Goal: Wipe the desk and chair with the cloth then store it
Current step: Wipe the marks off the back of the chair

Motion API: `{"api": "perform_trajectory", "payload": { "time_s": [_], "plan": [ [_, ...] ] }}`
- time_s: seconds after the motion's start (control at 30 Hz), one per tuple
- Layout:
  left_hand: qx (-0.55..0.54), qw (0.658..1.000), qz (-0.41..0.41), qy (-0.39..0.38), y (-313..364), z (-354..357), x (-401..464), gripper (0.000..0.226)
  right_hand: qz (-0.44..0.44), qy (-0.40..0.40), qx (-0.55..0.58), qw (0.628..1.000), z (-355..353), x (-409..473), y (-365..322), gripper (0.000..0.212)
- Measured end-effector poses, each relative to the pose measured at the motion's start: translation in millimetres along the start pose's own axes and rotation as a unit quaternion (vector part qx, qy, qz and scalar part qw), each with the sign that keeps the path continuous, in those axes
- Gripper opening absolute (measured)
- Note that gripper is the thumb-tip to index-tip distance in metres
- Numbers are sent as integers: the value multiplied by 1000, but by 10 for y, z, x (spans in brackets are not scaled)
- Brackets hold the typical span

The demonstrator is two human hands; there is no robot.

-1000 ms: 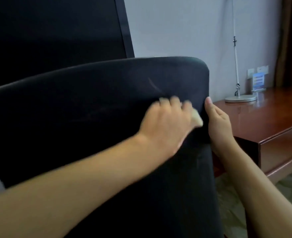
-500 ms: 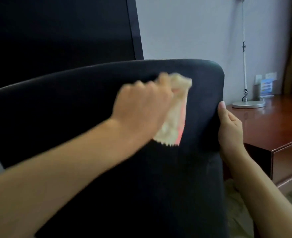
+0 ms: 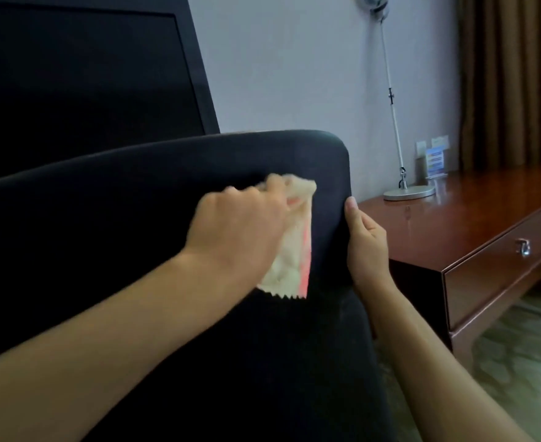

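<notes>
Item one, cloth (image 3: 290, 247): pale cream with a pink stripe down its right edge and a zigzag-cut lower hem. I see it hanging flat against the upper back of the chair (image 3: 135, 218), near the right corner, its top bunched under fingers.

Item two, my left hand (image 3: 240, 231): fingers curled over the cloth's top, holding it to the dark fabric; the hand is slightly blurred.

Item three, my right hand (image 3: 366, 242): gripping the chair back's right edge, thumb upright along the front face, other fingers wrapped behind and out of sight.

Item four, chair: black upholstered back with a rounded top corner, filling most of my view.

Item five, desk (image 3: 473, 218): glossy reddish wood, just right of the chair, with a drawer (image 3: 501, 272) bearing a metal pull.

Item six, lamp (image 3: 407, 193): round silver base on the desk, thin white stem rising along the wall.

Item seven, small card stand (image 3: 435, 162) beside the lamp base.

Item eight, dark framed panel (image 3: 81, 78) behind the chair; brown curtain (image 3: 511, 78) at far right.
</notes>
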State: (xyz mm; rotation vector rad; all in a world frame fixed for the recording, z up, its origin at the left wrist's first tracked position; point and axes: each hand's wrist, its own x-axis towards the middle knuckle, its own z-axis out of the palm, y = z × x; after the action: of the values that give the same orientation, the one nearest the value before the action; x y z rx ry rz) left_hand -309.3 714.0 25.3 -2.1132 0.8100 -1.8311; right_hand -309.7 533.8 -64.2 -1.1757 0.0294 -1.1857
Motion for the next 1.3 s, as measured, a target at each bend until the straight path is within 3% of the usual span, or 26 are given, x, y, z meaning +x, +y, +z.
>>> {"api": "perform_trajectory", "payload": {
  "time_s": [0.13, 0.23, 0.4, 0.47, 0.53, 0.57, 0.67, 0.8, 0.93, 1.07, 1.2, 1.23, 1.3],
  "plan": [
    [15, 997, -32, 75, -297, -80, 278, 21, -11, 6, -3, 1000, 13, -28, -5, 45],
    [26, 999, -31, -28, -96, 6, -35, 22, -6, 8, -12, 1000, 33, -9, -6, 52],
    [-98, 986, 71, -117, 80, 261, -662, 31, -5, 3, -16, 1000, 12, -4, 14, 59],
    [-55, 993, 79, -64, 2, 149, -440, 24, -5, 5, -5, 1000, 6, 14, 13, 52],
    [14, 1000, 18, 3, -205, -51, -81, 17, 4, 7, -3, 1000, 23, 4, 6, 46],
    [16, 999, 16, 45, -286, -86, 117, 19, 4, 9, -3, 1000, 14, 3, 21, 45],
    [7, 997, -18, 74, -372, -89, 268, 14, 6, 5, -6, 1000, 9, 3, 43, 41],
    [-49, 993, 32, -100, 55, 191, -377, 15, 5, 13, -7, 1000, 25, 3, 8, 42],
    [-67, 983, 72, -155, 117, 147, -592, 24, -2, 13, -11, 1000, 14, -21, -13, 48],
    [-79, 997, 11, -12, -474, -111, -52, 28, 2, 18, -11, 1000, 36, -11, 5, 34],
    [-41, 993, -94, 62, -731, -126, 165, 28, -4, 31, -2, 999, 62, -14, 36, 36],
    [-6, 993, -97, 67, -629, -45, 2, 31, -1, 31, -4, 1000, 70, -15, 36, 37],
    [-36, 997, -62, -19, -398, 43, -435, 48, -5, 31, -12, 999, 32, 24, 59, 39]
  ]
}}
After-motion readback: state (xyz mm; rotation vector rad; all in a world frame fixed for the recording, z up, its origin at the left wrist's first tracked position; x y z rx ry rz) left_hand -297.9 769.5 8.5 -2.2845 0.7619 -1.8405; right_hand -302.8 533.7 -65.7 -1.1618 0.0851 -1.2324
